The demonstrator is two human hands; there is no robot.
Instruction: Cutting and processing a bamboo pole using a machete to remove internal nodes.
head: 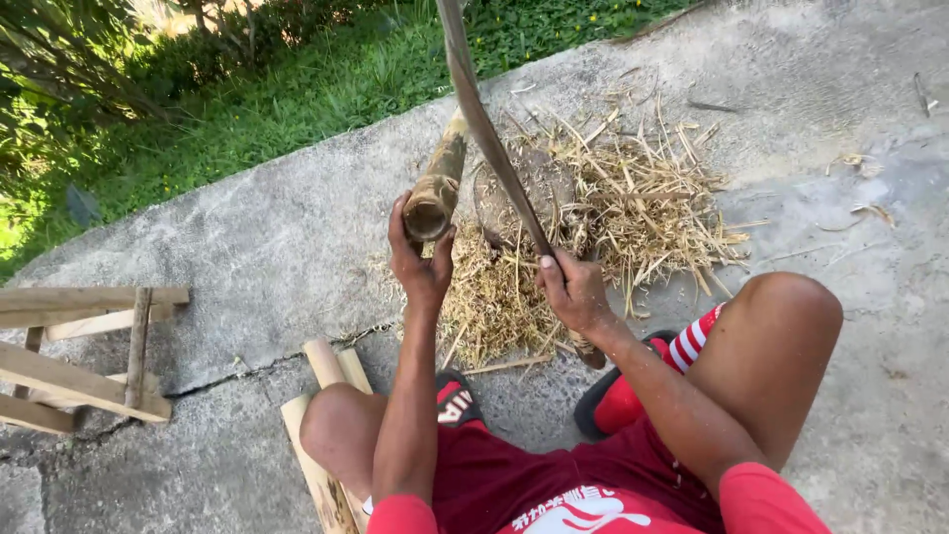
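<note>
Bamboo section (436, 184), stiff, hollow and likely light, propped on the concrete ground (267, 237), left hand (419, 259) clenched beneath its cut end, right hand (573, 293) clasping the long curved blade (484, 129) above dry shavings (633, 203).

Bright hard daylight; concrete ground (811, 89) glares pale at upper right. Short dark shadows under straw pile (633, 198). Sharp focus, slight wide-angle stretch at edges.

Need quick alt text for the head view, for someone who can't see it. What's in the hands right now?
The left hand grips the top of an upright bamboo section, while the right hand holds a long curved blade raised beside it. The person sits on concrete above a pile of bamboo shavings, with split slats by the left knee.
</note>
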